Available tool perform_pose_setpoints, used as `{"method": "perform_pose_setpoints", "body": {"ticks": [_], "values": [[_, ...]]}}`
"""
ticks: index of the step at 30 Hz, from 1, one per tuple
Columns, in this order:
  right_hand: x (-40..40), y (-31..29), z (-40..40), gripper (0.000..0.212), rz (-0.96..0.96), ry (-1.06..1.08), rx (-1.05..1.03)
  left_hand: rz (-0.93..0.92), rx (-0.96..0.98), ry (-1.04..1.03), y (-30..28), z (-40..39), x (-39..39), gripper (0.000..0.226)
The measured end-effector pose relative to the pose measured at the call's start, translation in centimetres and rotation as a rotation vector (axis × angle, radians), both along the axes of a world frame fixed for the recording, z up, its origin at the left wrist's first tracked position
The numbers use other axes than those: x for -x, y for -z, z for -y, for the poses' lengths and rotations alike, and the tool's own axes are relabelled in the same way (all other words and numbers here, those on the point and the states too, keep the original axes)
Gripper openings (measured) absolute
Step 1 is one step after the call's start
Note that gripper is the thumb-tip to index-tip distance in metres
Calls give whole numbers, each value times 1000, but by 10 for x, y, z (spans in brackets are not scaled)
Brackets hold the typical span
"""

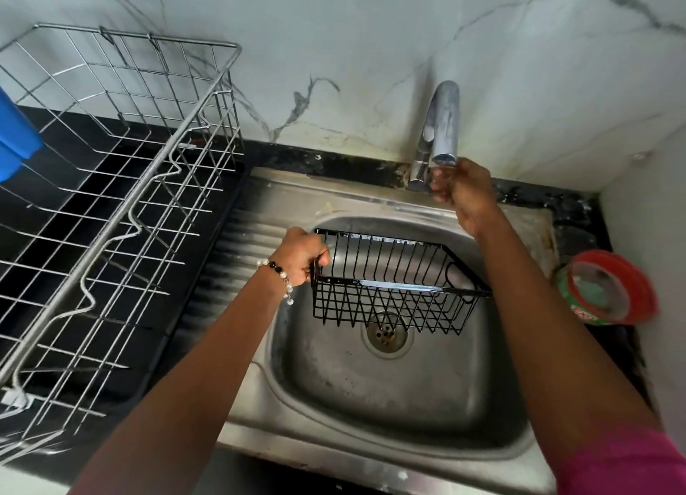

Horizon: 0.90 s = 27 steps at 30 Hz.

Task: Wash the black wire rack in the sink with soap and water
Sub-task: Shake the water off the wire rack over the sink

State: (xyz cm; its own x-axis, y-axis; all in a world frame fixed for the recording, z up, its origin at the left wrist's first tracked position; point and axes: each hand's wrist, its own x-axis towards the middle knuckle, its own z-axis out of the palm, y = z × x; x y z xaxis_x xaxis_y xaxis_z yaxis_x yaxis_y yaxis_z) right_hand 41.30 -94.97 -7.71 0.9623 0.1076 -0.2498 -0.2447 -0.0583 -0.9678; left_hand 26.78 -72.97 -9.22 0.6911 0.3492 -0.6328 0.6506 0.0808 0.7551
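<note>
The black wire rack (393, 283) hangs over the steel sink (334, 401), above the drain. My left hand (302, 255) grips its left end and holds it level. My right hand (462, 190) reaches up to the chrome tap (441, 123) at the back, fingers curled at the spout's lower end and the lever. No water runs from the spout. A round red and green soap tub (608, 290) sits on the counter to the right of the basin.
A large silver wire dish rack (122, 182) stands on the black counter at the left, beside the ribbed drainboard (230, 257). A blue object (15, 138) shows at the far left edge. The marble-patterned wall closes the back and right side.
</note>
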Motion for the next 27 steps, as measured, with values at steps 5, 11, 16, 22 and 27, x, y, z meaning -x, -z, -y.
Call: {"method": "perform_pose_setpoints", "body": {"ticks": [5, 11, 16, 22, 27], "values": [[62, 9, 59, 28, -247, -116, 445, 27, 58, -45, -3, 5, 10, 21], [124, 19, 87, 35, -619, -97, 199, 225, 43, 4, -15, 23, 22, 46], [145, 9, 85, 13, -348, 141, -56, 520, 8, 117, -23, 31, 33, 75], [153, -41, 95, 93, -62, 191, -418, 720, 180, 144, -53, 34, 38, 36], [166, -44, 97, 57, 193, 194, -778, 248, 451, 59, -64, 19, 32, 83]]}}
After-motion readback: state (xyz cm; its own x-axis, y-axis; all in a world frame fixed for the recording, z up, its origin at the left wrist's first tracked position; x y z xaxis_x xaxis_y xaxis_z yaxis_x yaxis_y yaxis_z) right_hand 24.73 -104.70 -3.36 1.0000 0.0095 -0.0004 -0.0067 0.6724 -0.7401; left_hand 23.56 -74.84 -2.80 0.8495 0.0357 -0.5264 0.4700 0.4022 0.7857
